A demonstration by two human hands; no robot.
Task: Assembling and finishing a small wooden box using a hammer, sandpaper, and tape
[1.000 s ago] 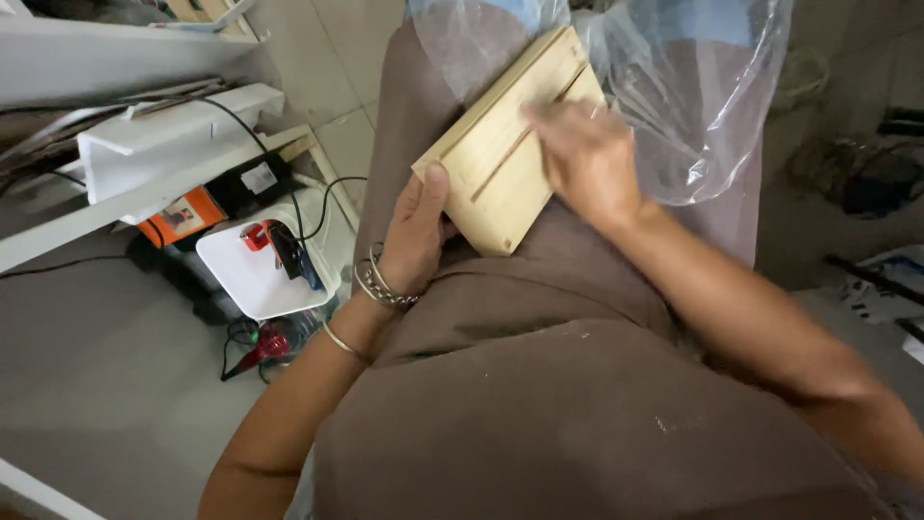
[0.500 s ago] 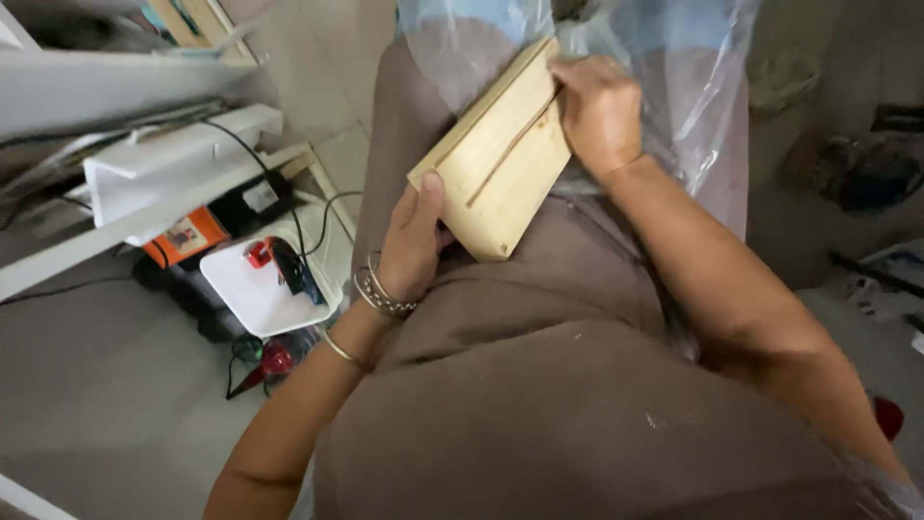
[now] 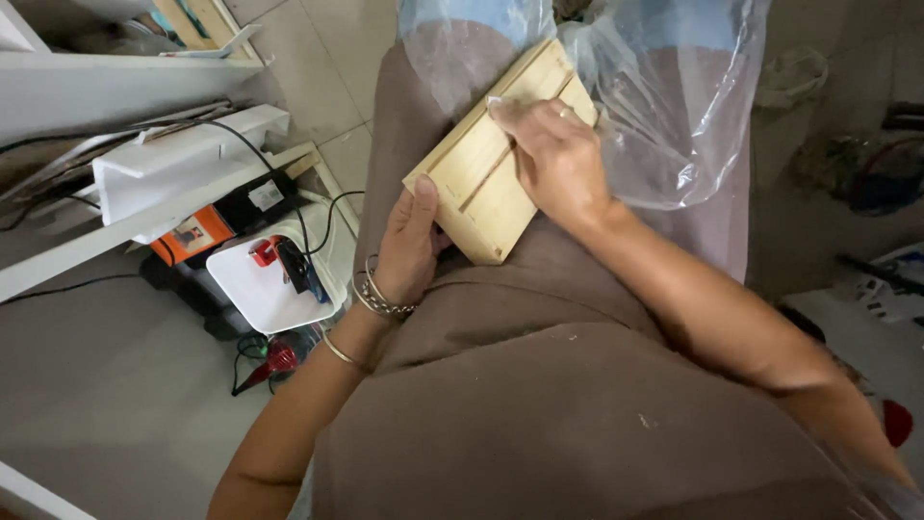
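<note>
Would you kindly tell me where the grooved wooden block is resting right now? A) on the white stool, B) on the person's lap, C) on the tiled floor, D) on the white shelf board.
B: the grooved wooden block lies on the brown-clothed lap, with the left hand at its near edge and the right hand pressed on top.
</note>
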